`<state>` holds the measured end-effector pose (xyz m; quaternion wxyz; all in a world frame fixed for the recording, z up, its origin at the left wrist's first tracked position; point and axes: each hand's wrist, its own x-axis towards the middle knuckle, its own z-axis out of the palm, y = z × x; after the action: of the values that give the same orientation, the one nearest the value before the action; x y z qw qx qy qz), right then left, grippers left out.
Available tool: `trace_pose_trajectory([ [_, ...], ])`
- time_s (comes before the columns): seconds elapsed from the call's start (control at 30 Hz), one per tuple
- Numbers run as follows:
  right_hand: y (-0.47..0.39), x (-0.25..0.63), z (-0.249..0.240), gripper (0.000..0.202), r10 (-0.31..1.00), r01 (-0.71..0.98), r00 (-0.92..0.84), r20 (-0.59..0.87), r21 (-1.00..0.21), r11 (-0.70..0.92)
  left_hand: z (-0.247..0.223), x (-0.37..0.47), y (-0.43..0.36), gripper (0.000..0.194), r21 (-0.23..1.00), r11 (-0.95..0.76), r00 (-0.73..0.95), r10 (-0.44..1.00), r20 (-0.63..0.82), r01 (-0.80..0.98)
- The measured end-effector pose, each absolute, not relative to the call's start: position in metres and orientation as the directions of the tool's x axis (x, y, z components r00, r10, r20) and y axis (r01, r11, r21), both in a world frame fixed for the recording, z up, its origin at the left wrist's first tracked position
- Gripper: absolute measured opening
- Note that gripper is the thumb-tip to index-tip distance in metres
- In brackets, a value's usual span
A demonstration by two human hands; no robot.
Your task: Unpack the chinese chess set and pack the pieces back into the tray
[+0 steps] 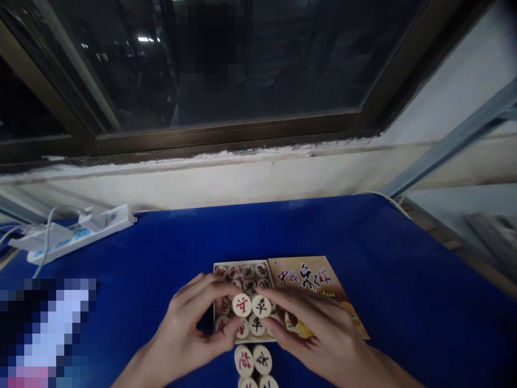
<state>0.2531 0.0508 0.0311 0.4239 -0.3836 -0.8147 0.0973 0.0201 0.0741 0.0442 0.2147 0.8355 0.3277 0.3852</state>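
Between thumb and fingers, my left hand (197, 318) pinches a round Chinese chess piece with a red character (242, 305). My right hand (319, 323) grips a matching piece with a black character (261, 306), side by side with the red one. Both are held over an open white box (266, 339) filled with rows of similar pieces, partly hidden by my fingers. Nearer to me on the table, several more pieces stand in two columns, among them a red one (244, 360) and a black one (262, 359).
The printed box lid (307, 275) lies right of the box, partly under my right hand. A white power strip (84, 231) with plugs and cables sits at the far left of the blue table (181, 237). Behind are a wall and a dark window (242, 64). The lower left is pixelated.
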Motion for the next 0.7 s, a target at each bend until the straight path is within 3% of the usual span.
trace_pose_trajectory([
  [0.4,0.054,0.253,0.029,0.037,0.732,0.451,-0.346,0.587,-0.58,0.678,0.04,0.02,0.077,0.024,0.607,-0.703,0.503,0.701,0.505,0.37],
  [0.7,0.058,0.256,0.038,0.031,0.696,0.465,-0.425,0.579,-0.52,0.716,0.04,0.019,0.08,0.023,0.623,-0.697,0.462,0.71,0.532,0.355],
])
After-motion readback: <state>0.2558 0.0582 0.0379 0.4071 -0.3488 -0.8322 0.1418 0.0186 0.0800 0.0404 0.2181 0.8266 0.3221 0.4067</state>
